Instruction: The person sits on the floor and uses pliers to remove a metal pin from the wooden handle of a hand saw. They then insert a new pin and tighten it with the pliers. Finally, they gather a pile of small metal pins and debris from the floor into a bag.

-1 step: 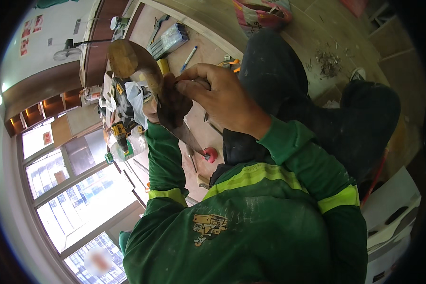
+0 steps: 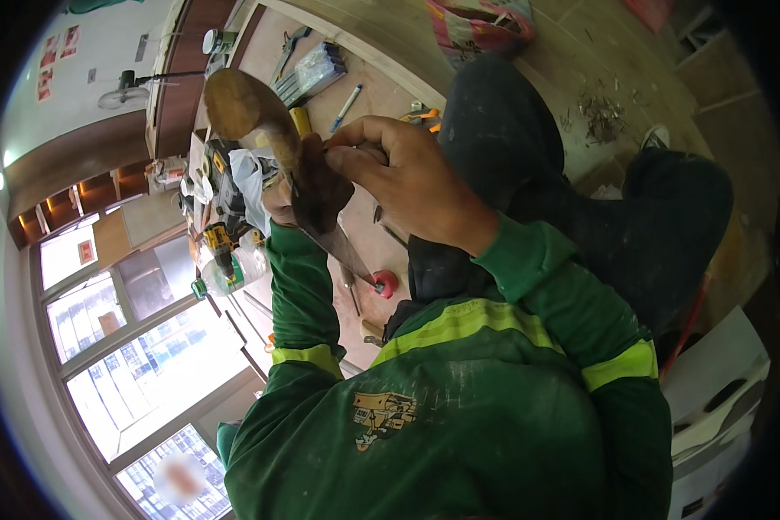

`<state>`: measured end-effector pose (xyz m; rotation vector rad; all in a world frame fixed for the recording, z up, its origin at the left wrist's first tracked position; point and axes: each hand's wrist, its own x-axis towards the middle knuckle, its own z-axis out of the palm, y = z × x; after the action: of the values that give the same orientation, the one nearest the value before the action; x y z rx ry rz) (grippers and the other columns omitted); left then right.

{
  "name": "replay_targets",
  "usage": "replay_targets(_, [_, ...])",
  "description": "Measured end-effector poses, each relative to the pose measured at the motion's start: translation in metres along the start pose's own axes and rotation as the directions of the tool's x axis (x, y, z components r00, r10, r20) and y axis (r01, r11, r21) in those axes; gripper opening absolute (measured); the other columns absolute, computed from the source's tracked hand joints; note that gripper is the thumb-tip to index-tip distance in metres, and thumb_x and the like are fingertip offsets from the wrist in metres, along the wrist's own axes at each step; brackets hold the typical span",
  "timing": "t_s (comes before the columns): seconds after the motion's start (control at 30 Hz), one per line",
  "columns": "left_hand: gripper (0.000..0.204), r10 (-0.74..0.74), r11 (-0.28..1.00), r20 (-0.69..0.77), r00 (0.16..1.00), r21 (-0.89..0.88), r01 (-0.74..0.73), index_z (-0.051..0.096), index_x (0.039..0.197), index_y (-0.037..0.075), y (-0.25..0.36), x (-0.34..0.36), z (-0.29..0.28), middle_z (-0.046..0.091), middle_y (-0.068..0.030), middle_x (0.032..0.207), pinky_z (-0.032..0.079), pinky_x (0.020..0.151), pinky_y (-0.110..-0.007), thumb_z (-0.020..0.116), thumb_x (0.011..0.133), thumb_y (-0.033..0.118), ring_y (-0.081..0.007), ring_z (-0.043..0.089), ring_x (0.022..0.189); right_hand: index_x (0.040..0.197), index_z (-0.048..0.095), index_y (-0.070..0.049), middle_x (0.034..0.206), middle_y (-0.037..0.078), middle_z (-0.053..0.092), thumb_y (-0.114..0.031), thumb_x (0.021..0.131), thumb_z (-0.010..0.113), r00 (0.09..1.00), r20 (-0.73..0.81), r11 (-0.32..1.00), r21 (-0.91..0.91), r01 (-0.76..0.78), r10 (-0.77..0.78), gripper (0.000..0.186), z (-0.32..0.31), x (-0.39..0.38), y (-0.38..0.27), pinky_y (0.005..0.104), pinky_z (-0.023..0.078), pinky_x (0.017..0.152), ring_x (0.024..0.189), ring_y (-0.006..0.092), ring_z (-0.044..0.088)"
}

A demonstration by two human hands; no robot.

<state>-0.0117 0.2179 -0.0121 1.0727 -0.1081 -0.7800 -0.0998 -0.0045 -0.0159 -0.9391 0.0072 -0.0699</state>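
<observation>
A saw with a wooden handle [image 2: 234, 104] slants down across my view, its toothed blade [image 2: 342, 253] tapering toward a red round object [image 2: 384, 283] on the work surface. My left hand [image 2: 278, 199] is closed on the saw near the handle's base, mostly hidden behind the metal. My right hand [image 2: 399, 178] pinches at that same junction, thumb and index finger together; anything small between them is too hidden to make out. Behind them are a yellow object [image 2: 300, 120] and a blue-and-white pen [image 2: 346, 107].
A yellow drill [image 2: 221, 243], a large plastic bottle [image 2: 243, 269] and a white bag [image 2: 250, 178] crowd the left. Packaged metal pieces [image 2: 308, 74] lie at the back. A pink sack [image 2: 481, 26] and scattered metal bits [image 2: 600, 117] are on the floor, right of the raised board edge.
The top of the saw handle has shifted slightly to the right. Both hands stay almost in the same place.
</observation>
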Motion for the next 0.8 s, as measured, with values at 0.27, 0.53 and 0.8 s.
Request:
replay_targets(0.27, [0.069, -0.002, 0.999, -0.102, 0.995, -0.032, -0.001, 0.06, 0.125, 0.008, -0.003, 0.003, 0.01, 0.063, -0.0044, 0.091, 0.044, 0.058, -0.035, 0.099, 0.075, 0.035, -0.0205, 0.062, 0.072, 0.117, 0.072, 0.009, 0.093, 0.009, 0.077, -0.018, 0.106, 0.071, 0.999, -0.038, 0.993, -0.117, -0.014, 0.01, 0.029, -0.003, -0.006, -0.018, 0.029, 0.055, 0.076, 0.085, 0.0101, 0.069])
replay_targets(0.53, [0.078, 0.029, 1.0, -0.338, 0.941, -0.002, -0.031, 0.061, 0.14, 0.003, -0.005, 0.002, 0.034, 0.071, -0.0114, 0.106, 0.056, 0.07, -0.037, 0.097, 0.078, 0.034, -0.0247, 0.068, 0.085, 0.117, 0.073, 0.007, 0.092, 0.004, 0.074, -0.02, 0.107, 0.071, 0.999, -0.03, 0.991, -0.129, 0.021, -0.025, 0.029, -0.001, -0.01, -0.011, 0.0272, 0.055, 0.076, 0.084, 0.0077, 0.066])
replay_targets(0.8, [0.053, -0.091, 0.959, 0.145, 0.985, 0.279, 0.048, 0.068, 0.121, 0.003, 0.011, 0.016, 0.007, 0.068, -0.0001, 0.095, 0.048, 0.073, -0.026, 0.091, 0.084, 0.033, -0.0127, 0.063, 0.082, 0.115, 0.075, 0.009, 0.096, 0.018, 0.08, -0.021, 0.105, 0.07, 0.996, -0.08, 0.978, -0.205, 0.031, -0.048, 0.031, -0.009, -0.008, -0.004, 0.0336, 0.057, 0.076, 0.086, 0.0155, 0.075])
